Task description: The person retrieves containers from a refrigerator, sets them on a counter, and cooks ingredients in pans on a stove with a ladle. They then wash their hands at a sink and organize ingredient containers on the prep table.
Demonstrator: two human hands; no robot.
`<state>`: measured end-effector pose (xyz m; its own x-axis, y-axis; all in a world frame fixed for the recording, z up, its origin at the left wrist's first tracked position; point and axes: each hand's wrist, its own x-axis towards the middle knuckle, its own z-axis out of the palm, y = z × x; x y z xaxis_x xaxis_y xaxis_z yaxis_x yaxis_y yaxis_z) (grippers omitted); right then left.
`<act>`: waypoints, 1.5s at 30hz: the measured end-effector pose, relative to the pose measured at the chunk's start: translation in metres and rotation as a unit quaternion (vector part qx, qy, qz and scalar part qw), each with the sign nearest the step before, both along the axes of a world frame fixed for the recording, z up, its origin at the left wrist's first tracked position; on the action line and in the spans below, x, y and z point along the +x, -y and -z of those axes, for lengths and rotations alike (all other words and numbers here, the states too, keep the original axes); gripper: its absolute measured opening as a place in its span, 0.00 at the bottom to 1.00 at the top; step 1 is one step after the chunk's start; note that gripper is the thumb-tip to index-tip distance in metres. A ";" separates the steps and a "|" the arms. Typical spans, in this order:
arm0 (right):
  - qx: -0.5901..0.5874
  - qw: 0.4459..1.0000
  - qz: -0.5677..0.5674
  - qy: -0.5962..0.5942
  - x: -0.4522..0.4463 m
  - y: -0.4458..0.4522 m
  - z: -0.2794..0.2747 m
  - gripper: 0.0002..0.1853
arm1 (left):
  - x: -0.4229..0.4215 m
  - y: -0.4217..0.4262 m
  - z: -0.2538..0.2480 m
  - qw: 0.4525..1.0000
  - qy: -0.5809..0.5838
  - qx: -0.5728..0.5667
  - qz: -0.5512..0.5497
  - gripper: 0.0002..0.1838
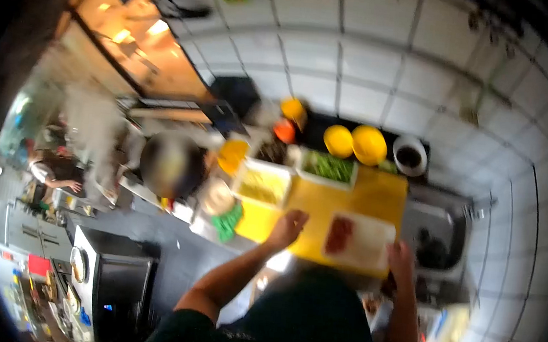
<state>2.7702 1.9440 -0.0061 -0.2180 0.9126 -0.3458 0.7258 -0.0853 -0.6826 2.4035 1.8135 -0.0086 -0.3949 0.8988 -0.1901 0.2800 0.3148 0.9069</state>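
Note:
A white tray (372, 244) with red pieces, perhaps meat (340, 235), at its left side lies on the yellow board (313, 204). At the tray's right edge is my right hand (400, 261), its fingers blurred and partly hidden. My left hand (291, 228) hovers over the board left of the tray, its fingers curled together; whether they hold anything is too small to tell. Above it stand a white container (261, 183) of yellowish strips and another with chopped greens (329, 167). A green cloth (227, 222) hangs at the board's left end.
A sink (437, 236) is at the right. Yellow bowls (369, 145) and a white bowl of dark contents (410, 156) line the wall. A large wok (172, 164) sits to the left. Another person (55, 178) stands farther left. A dark appliance (123, 288) is at the lower left.

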 end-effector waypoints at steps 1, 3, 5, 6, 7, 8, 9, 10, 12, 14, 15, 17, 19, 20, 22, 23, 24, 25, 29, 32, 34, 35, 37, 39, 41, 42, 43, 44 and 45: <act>-0.071 0.997 0.033 -0.018 0.001 0.002 -0.005 0.25 | -0.007 -0.008 -0.063 0.989 -0.083 0.120 0.011 0.11; -0.054 0.995 0.067 -0.053 0.003 0.008 -0.007 0.26 | -0.037 -0.029 -0.154 0.932 -0.235 0.277 -0.015 0.11; -0.023 0.978 0.074 -0.192 0.012 0.015 -0.004 0.25 | -0.071 -0.040 -0.258 0.865 -0.342 0.363 -0.054 0.13; -0.010 0.977 0.083 -0.195 0.017 0.014 0.011 0.22 | -0.094 -0.044 -0.293 0.857 -0.345 0.373 -0.081 0.15; 0.001 0.976 0.096 -0.195 0.023 0.010 0.031 0.20 | -0.117 -0.054 -0.336 0.767 -0.414 0.483 -0.084 0.15; 0.010 0.975 0.113 -0.193 0.027 0.005 0.039 0.17 | -0.111 -0.058 -0.380 0.789 -0.285 0.522 -0.150 0.15; 0.017 0.980 0.100 -0.171 0.030 0.004 0.038 0.17 | -0.130 -0.065 -0.424 0.712 -0.424 0.534 -0.170 0.13; 0.023 0.985 0.088 -0.148 0.029 0.006 0.025 0.17 | -0.132 -0.070 -0.465 0.684 -0.446 0.544 -0.194 0.12; 0.050 0.987 0.081 -0.131 0.023 0.015 -0.001 0.17 | -0.167 -0.091 -0.526 0.635 -0.518 0.551 -0.156 0.15; 0.090 0.981 0.094 -0.141 0.018 0.028 -0.023 0.18 | -0.195 -0.109 -0.562 0.660 -0.586 0.455 -0.119 0.15; 0.075 0.984 0.100 -0.126 0.016 0.031 -0.032 0.18 | -0.201 -0.116 -0.573 0.671 -0.610 0.410 -0.095 0.15; 0.040 0.988 0.115 -0.095 0.015 0.037 -0.045 0.18 | -0.209 -0.132 -0.589 0.688 -0.652 0.315 -0.043 0.15; 0.057 0.985 0.116 -0.111 0.025 0.042 -0.032 0.18 | -0.215 -0.145 -0.598 0.680 -0.688 0.256 -0.006 0.14; 0.065 0.984 0.117 -0.119 0.031 0.044 -0.022 0.18 | -0.211 -0.150 -0.602 0.662 -0.712 0.235 -0.005 0.13; 0.156 0.982 0.074 -0.080 0.042 0.049 -0.006 0.18 | -0.205 -0.157 -0.610 0.651 -0.741 0.166 0.005 0.15; 0.200 0.977 0.051 -0.060 0.046 0.052 -0.003 0.18 | -0.209 -0.163 -0.609 0.628 -0.755 0.186 -0.003 0.15; 0.153 0.981 0.082 -0.088 0.049 0.054 0.000 0.17 | -0.213 -0.170 -0.608 0.605 -0.769 0.206 -0.011 0.16; 0.106 0.981 0.111 -0.116 0.042 0.056 -0.018 0.17 | -0.219 -0.175 -0.610 0.581 -0.781 0.227 -0.019 0.17; 0.168 0.973 0.100 -0.123 0.054 0.059 0.003 0.15 | -0.232 -0.189 -0.611 0.482 -0.845 0.227 -0.047 0.16; 0.084 0.986 0.104 -0.098 0.055 0.053 0.005 0.15 | -0.261 -0.189 -0.601 0.645 -0.720 0.229 -0.118 0.29; 0.062 0.976 0.136 -0.160 0.062 0.055 0.025 0.15 | -0.244 -0.166 -0.581 0.660 -0.656 0.339 -0.139 0.26; 0.034 0.983 0.113 -0.139 0.050 0.063 -0.021 0.14 | -0.226 -0.155 -0.569 0.650 -0.641 0.382 -0.145 0.25; 0.027 0.961 0.173 -0.214 0.049 0.076 -0.022 0.17 | -0.183 -0.122 -0.534 0.610 -0.630 0.453 -0.160 0.22; 0.008 0.958 0.225 -0.179 0.049 0.083 -0.009 0.18 | -0.134 -0.087 -0.482 0.577 -0.638 0.487 -0.151 0.19; -0.026 0.956 0.212 -0.203 0.048 0.082 -0.013 0.21 | -0.082 -0.059 -0.411 0.583 -0.646 0.485 -0.090 0.16; -0.035 0.951 0.212 -0.222 0.046 0.082 -0.014 0.22 | -0.056 -0.050 -0.369 0.605 -0.637 0.478 -0.022 0.15; -0.042 0.947 0.209 -0.241 0.044 0.081 -0.014 0.23 | -0.030 -0.044 -0.325 0.629 -0.617 0.470 0.056 0.13; -0.050 0.943 0.203 -0.259 0.042 0.079 -0.015 0.24 | -0.002 -0.046 -0.282 0.650 -0.577 0.467 0.162 0.12; -0.049 0.943 0.201 -0.260 0.039 0.074 -0.013 0.25 | 0.025 -0.052 -0.240 0.671 -0.525 0.458 0.255 0.11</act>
<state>2.8095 1.8697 0.0072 -0.0249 0.9272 -0.3737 0.1903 -0.3626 -0.9123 2.4289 1.8652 0.2316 0.5240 0.5179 0.6762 0.7749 -0.6195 -0.1260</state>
